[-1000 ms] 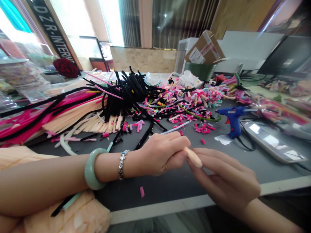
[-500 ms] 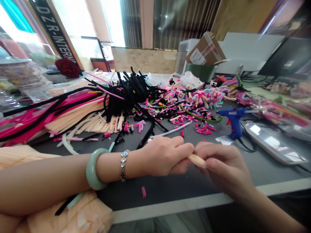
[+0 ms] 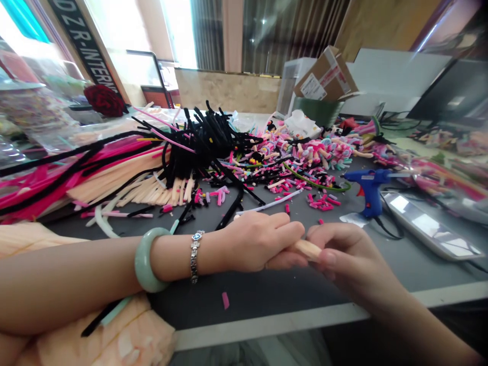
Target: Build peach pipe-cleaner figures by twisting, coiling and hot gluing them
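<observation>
Above the front of the dark table, my left hand [image 3: 263, 241] is closed around a short peach pipe cleaner piece [image 3: 308, 249]. Its other end is pinched between the thumb and fingers of my right hand [image 3: 348, 254]. Most of the piece lies hidden inside the left hand, and a small pale tip [image 3: 237, 217] shows near the left wrist. A green bangle [image 3: 142, 264] and a silver bracelet [image 3: 194, 256] circle the left forearm. One pink scrap [image 3: 225, 300] rests on the table below the hands.
A blue glue gun [image 3: 369, 190] stands right of centre beside a pale, shiny flat case [image 3: 430, 223]. Black pipe cleaners [image 3: 202, 142] and peach stems [image 3: 125, 178] are heaped left of centre. Colourful cut pieces [image 3: 305, 152] cover the back. A peach bundle [image 3: 114, 335] lies under my left forearm.
The left hand's lower fingers have straightened slightly along the peach piece, and the right thumb has shifted a little on its end. The camera view has moved slightly.
</observation>
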`<state>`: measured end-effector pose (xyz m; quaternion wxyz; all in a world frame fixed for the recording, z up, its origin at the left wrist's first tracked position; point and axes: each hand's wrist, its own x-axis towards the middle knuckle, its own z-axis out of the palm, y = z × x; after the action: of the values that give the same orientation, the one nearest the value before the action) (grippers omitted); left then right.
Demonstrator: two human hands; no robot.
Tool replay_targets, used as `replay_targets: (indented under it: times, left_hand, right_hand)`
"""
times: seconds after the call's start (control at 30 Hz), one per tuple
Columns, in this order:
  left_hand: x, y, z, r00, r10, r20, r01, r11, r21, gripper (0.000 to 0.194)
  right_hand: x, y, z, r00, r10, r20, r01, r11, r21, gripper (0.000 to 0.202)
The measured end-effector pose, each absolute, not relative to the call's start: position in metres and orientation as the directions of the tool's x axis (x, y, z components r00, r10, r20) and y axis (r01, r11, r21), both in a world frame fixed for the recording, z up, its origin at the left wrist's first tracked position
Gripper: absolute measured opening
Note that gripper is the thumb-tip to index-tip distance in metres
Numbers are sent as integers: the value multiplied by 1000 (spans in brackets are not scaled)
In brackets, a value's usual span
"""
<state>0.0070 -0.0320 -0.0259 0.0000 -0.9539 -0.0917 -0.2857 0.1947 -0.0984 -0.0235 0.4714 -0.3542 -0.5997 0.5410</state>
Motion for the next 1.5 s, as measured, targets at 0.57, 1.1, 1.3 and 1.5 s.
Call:
replay_targets:
  times: [0.57,1.1,1.3,1.5]
  left_hand:
    - [7,-31,-28,832,266,487,194,-962,194,48]
    - [7,-32,-29,821,241,518,168,-968,185,52]
    - [8,-32,-28,803,208,559,161,-978,133,50]
    - [8,-32,-29,795,206,570,167,-979,121,45]
  right_hand:
    - [190,-98,-19,-247,937,248,15,260,-966,19]
    - [195,-98,-22,-341,937,84,-116,47,-992,20]
    - [194,-99,-23,-469,882,45,-229,-72,-971,19]
    - [192,-98,-27,-564,823,70,-366,-173,-914,12]
